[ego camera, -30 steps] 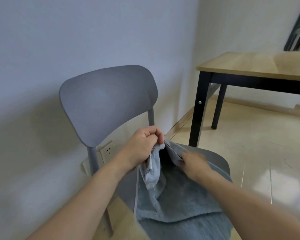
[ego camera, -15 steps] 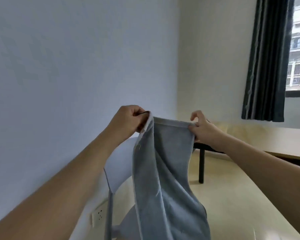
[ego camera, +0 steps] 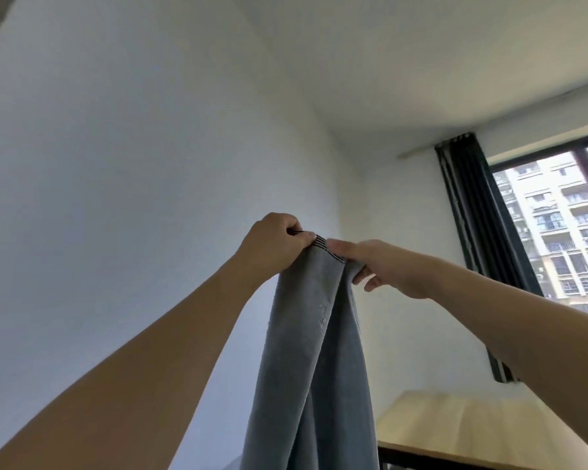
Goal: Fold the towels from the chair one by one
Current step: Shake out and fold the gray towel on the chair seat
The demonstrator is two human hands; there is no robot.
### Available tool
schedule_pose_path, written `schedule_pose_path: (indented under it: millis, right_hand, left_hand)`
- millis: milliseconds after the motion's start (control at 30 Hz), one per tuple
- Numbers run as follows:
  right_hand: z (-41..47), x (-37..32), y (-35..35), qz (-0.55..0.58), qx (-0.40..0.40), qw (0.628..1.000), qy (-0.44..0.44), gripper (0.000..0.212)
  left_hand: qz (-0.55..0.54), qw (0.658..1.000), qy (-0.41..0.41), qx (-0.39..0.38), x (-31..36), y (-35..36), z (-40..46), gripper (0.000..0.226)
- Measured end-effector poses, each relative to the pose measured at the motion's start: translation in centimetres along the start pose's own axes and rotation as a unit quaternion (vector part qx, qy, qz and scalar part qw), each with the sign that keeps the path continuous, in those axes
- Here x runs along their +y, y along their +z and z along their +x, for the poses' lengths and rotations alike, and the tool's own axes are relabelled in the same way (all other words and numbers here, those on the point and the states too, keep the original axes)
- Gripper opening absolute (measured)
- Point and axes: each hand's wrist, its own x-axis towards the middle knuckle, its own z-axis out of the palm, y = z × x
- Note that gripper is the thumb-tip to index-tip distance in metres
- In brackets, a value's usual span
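Both hands (ego camera: 275,242) (ego camera: 384,266) pinch towel (ego camera: 313,351).

towel (ego camera: 316,368) bottom cut off, table (ego camera: 472,425) partly cropped

Both arms are up high against the white wall (ego camera: 133,164), the left hand (ego camera: 272,244) pinching the striped top edge of the grey towel (ego camera: 313,361), the right hand (ego camera: 384,266) gripping that edge just beside it. The towel hangs down in long folds. Wooden table (ego camera: 472,425) lower right, dark curtain (ego camera: 482,215) beside the window (ego camera: 557,232).
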Motion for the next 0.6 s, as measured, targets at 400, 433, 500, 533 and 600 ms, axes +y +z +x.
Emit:
schedule_pose_path:
  millis: [400,433,500,533,600]
  right_hand:
    - [-3.2,-7.2,-3.7,0.045,0.037,0.991,-0.118,0.018]
    - [-3.5,-7.4,-4.2,0.048,0.046,0.99,-0.121,0.018]
    - [-4.1,-7.5,-5.4,0.054,0.067,0.989,-0.121,0.021]
    - [-4.5,-7.4,-6.0,0.051,0.071,0.989,-0.119,0.022]
    - [-5.1,-6.9,-6.9,0.039,0.062,0.991,-0.115,0.024]
  left_hand:
    - [-0.001,0.998,-0.05,-0.026,6.7,-6.2,-0.5,0.046]
    - [0.021,0.993,-0.076,-0.084,6.8,-6.5,-0.7,0.049]
    - [0.091,0.967,-0.129,-0.2,6.7,-6.9,-1.0,0.051]
    - [0.118,0.956,-0.139,-0.229,6.6,-7.0,-1.2,0.049]
    - [0.155,0.959,-0.11,-0.209,6.4,-7.0,-1.0,0.039]
